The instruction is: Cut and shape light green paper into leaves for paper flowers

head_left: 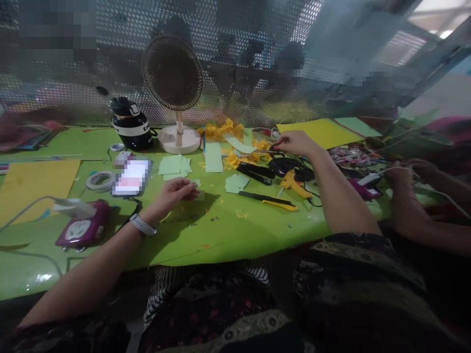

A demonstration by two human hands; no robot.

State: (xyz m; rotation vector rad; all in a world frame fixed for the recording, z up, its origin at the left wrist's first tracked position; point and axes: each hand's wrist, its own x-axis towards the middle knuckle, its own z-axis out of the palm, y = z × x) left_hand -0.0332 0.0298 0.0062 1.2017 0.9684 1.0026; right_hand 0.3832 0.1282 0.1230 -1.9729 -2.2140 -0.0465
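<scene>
One stapler (255, 172): black.
Left hand (177, 189): left of stapler, fingers curled, hold unclear.
Right hand (295, 142): beyond stapler, pinching scissors (273, 147).

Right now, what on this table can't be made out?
Left hand, head view: its fingers hide part of a pale green paper, so its grip is unclear.
Right hand, head view: its fingers partly cover a dark handle; its grip is unclear too.
Phone screen, head view: pixelation hides its content.
Yellow sheet at far left, head view: the left edge cuts it off.
</scene>
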